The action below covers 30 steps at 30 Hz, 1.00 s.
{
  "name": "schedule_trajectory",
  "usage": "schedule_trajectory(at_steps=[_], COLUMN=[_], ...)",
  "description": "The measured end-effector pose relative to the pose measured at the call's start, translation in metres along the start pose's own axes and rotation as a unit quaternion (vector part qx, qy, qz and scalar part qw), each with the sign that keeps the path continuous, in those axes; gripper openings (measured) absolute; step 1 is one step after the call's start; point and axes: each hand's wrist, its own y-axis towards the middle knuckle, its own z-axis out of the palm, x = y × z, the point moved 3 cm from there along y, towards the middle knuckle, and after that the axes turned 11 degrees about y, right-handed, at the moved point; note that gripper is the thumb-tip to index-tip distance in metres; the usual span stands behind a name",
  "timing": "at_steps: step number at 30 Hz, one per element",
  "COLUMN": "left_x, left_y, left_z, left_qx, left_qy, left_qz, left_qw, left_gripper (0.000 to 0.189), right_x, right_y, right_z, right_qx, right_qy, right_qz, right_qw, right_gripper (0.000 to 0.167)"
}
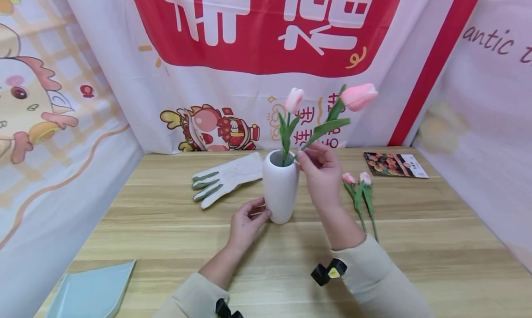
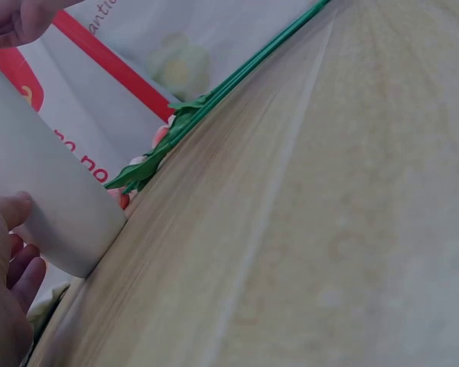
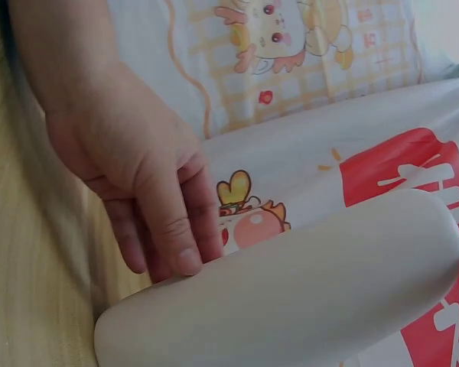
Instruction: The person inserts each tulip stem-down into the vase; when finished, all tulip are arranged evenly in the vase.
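Observation:
A white vase (image 1: 280,189) stands upright on the wooden table. One light pink tulip (image 1: 294,101) is in its mouth. My right hand (image 1: 323,175), at the rim's right side, pinches the stem of another pink tulip (image 1: 358,97), which leans up to the right; its stem end is hidden by the fingers and rim. My left hand (image 1: 247,223) touches the vase's lower left side with thumb and fingertips. In the right wrist view, the left hand's thumb (image 3: 176,237) rests against the vase (image 3: 283,290), the other fingers loosely bent.
Two more tulips (image 1: 359,195) lie to the right of the vase. A white glove with grey-green fingertips (image 1: 228,175) lies behind it to the left. A flower-pictured packet (image 1: 395,165) is at the back right, and a light blue dustpan-like tray (image 1: 93,288) at the front left.

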Motion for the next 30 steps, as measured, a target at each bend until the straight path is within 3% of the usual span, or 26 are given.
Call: schedule_trajectory(at_steps=[5, 16, 25, 30], left_x=[-0.003, -0.004, -0.001, -0.002], left_y=[0.000, -0.001, 0.000, -0.001], left_z=[0.001, 0.000, 0.000, 0.000], left_qx=[0.001, 0.002, -0.001, 0.001], left_qy=[0.000, 0.001, 0.002, 0.003], left_qz=[0.001, -0.001, 0.003, 0.006], left_qw=[1.0000, 1.0000, 1.0000, 1.0000], left_gripper=[0.037, 0.038, 0.036, 0.035], right_x=[0.000, 0.003, 0.012, 0.014], right_y=[-0.003, -0.007, -0.006, -0.006], right_z=[0.006, 0.014, 0.027, 0.031], right_qx=[0.045, 0.091, 0.129, 0.143], right_qy=[-0.033, -0.157, -0.296, -0.340], right_qz=[-0.050, -0.031, -0.025, -0.048], right_qw=[0.9972, 0.9829, 0.9461, 0.9283], right_gripper=[0.020, 0.015, 0.018, 0.021])
